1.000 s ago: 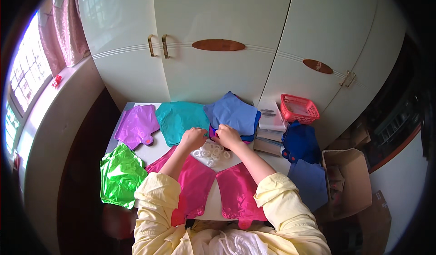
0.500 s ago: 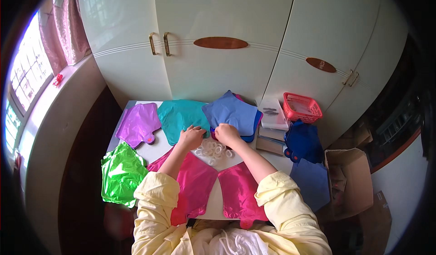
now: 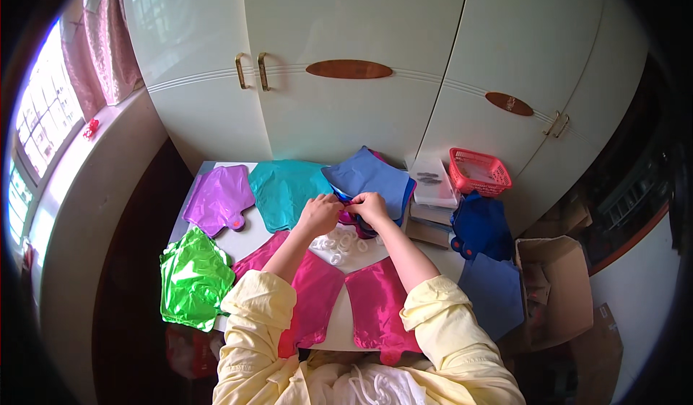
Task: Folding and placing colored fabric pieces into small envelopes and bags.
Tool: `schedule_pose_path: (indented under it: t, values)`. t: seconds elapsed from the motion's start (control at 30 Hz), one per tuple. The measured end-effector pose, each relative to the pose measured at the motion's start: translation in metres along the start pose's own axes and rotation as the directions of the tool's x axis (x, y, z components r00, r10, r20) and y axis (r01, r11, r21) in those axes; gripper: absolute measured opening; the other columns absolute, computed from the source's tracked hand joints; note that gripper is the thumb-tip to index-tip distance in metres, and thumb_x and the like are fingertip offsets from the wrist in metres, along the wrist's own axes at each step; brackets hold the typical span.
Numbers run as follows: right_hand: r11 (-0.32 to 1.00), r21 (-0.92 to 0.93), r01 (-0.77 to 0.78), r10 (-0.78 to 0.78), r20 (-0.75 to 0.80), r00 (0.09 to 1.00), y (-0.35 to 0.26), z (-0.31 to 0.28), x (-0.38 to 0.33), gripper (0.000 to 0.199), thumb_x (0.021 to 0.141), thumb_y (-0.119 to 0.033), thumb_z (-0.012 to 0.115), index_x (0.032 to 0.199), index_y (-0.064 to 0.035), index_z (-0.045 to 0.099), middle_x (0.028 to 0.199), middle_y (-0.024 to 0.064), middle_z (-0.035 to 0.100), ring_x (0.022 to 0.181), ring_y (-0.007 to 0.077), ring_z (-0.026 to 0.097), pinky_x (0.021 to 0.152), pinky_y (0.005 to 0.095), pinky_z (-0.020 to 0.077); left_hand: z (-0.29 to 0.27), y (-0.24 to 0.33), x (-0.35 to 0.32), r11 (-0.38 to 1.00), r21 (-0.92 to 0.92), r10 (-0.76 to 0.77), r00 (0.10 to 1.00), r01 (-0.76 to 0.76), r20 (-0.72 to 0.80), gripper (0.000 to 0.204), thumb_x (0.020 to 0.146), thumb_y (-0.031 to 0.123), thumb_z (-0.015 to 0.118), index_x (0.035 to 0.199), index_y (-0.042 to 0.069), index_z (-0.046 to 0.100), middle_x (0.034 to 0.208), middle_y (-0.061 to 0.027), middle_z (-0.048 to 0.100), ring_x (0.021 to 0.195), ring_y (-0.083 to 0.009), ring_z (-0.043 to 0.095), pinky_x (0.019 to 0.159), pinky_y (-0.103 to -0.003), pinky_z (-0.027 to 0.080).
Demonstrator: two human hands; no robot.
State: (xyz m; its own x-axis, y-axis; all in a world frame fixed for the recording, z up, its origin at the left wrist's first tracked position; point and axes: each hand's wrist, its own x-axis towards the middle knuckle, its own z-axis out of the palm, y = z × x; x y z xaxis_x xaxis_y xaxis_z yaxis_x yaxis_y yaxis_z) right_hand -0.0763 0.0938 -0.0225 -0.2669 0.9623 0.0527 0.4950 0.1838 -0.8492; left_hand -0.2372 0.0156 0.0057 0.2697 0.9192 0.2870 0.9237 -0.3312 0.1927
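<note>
Both hands meet at the lower left corner of a stack of flat foil balloons whose top one is a dull blue foil balloon (image 3: 368, 177). My left hand (image 3: 323, 211) and my right hand (image 3: 370, 208) pinch the blue balloon's near edge between them, fingertips almost touching; the exact spot is partly hidden by the fingers. Purple and dark blue foil shows beneath it. Just under my hands lies a loose pile of white rings (image 3: 338, 245). A teal foil balloon (image 3: 289, 188) lies flat beside my left hand.
Other flat foil balloons lie around: purple (image 3: 216, 199), green (image 3: 193, 281), two magenta (image 3: 314, 297), and blue ones (image 3: 494, 293) at the right. Boxes (image 3: 433, 214) and a red basket (image 3: 480, 172) stand at the back right, a cardboard box (image 3: 570, 289) beside the table. Cabinets (image 3: 346, 116) rise behind.
My left hand has moved right, off the teal balloon, to meet my right hand. The blue balloon's near corner is now lifted between them, baring purple foil below.
</note>
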Motion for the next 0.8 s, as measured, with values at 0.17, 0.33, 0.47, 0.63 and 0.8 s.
schedule_pose_path:
  t: [0.17,0.33,0.47,0.63,0.8]
  values:
    - [0.997,0.061,-0.037,0.038,-0.024,0.999,0.009,0.002,0.004,0.032,0.059,-0.028,0.084,0.075,-0.0053,0.070,0.071,0.0073,0.069,0.064,0.0167,0.065,0.063,0.0307,0.0502,0.016,-0.009,0.004,0.998,0.018,0.059,0.998,-0.060,0.023,0.020,0.085,0.016,0.052,0.100,0.012,0.065,0.099,-0.0082,0.062,0.101,-0.0245,0.057,0.076,-0.041,0.047]
    - [1.000,0.003,-0.022,0.022,-0.018,1.000,0.006,-0.001,0.002,0.034,0.059,-0.031,0.084,0.076,-0.0046,0.070,0.071,0.0074,0.069,0.064,0.0163,0.064,0.062,0.0307,0.0498,0.019,-0.009,0.012,0.971,-0.196,-0.133,0.990,0.139,0.042,0.020,0.086,0.016,0.051,0.103,0.012,0.062,0.098,-0.0127,0.062,0.094,-0.0314,0.058,0.075,-0.043,0.047]
    - [0.998,0.045,-0.038,0.038,-0.004,0.999,0.005,0.002,0.004,0.034,0.060,-0.031,0.084,0.075,-0.0047,0.069,0.071,0.0076,0.068,0.065,0.0158,0.064,0.062,0.0300,0.0493,0.019,-0.015,0.008,0.974,-0.226,-0.027,0.999,0.016,-0.046,0.020,0.085,0.016,0.052,0.103,0.012,0.062,0.100,-0.0129,0.061,0.095,-0.0313,0.058,0.075,-0.042,0.047]
    - [0.949,0.306,-0.074,0.080,-0.009,0.997,0.031,0.000,0.014,0.026,0.068,-0.024,0.081,0.076,-0.0037,0.068,0.069,0.0031,0.066,0.062,0.0108,0.057,0.058,0.0278,0.0450,0.002,0.001,0.011,0.999,-0.041,-0.026,0.999,0.027,0.038,0.022,0.086,0.023,0.052,0.100,0.012,0.065,0.110,-0.0077,0.059,0.106,-0.0244,0.054,0.084,-0.042,0.043]
    - [0.933,0.358,0.022,-0.015,-0.021,1.000,0.033,-0.018,0.021,0.014,0.076,-0.010,0.074,0.082,-0.0012,0.065,0.074,0.0022,0.064,0.065,0.0084,0.055,0.059,0.0244,0.0434,0.031,-0.013,0.021,0.997,0.069,0.049,0.998,-0.045,-0.050,0.029,0.087,0.032,0.050,0.097,0.013,0.067,0.113,-0.0055,0.058,0.110,-0.0210,0.052,0.092,-0.045,0.037]
